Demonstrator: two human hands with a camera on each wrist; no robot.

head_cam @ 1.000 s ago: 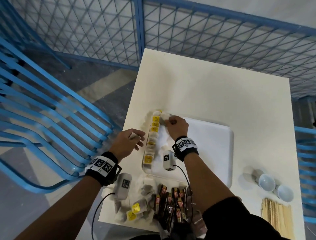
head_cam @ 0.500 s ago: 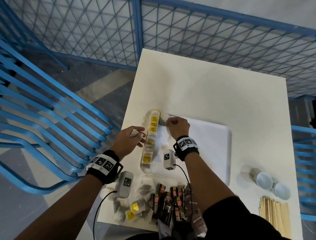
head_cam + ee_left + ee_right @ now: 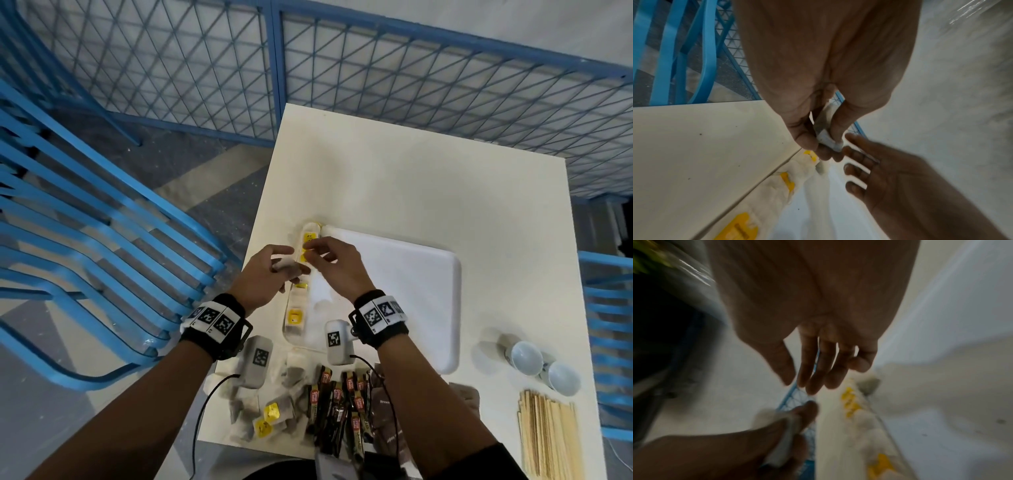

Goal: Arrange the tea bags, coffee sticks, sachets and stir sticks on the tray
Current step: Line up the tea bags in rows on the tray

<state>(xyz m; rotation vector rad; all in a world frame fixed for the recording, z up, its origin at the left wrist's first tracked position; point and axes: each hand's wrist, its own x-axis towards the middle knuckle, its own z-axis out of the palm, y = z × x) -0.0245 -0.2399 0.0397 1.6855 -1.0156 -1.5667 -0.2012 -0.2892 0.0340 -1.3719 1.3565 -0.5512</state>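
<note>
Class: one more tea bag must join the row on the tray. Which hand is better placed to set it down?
Left. The left hand already pinches a tea bag beside the row; the right hand is empty, fingers spread.

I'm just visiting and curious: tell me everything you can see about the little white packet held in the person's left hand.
The tea bag is a small white pouch, soft and papery looking, slightly crumpled, with a greyish tint where its contents show through. The left hand pinches it between thumb and fingertips, holding it in the air beside the row of yellow-tagged tea bags along the tray's left edge. The right hand, fingers spread, reaches toward it without clearly touching it.
</note>
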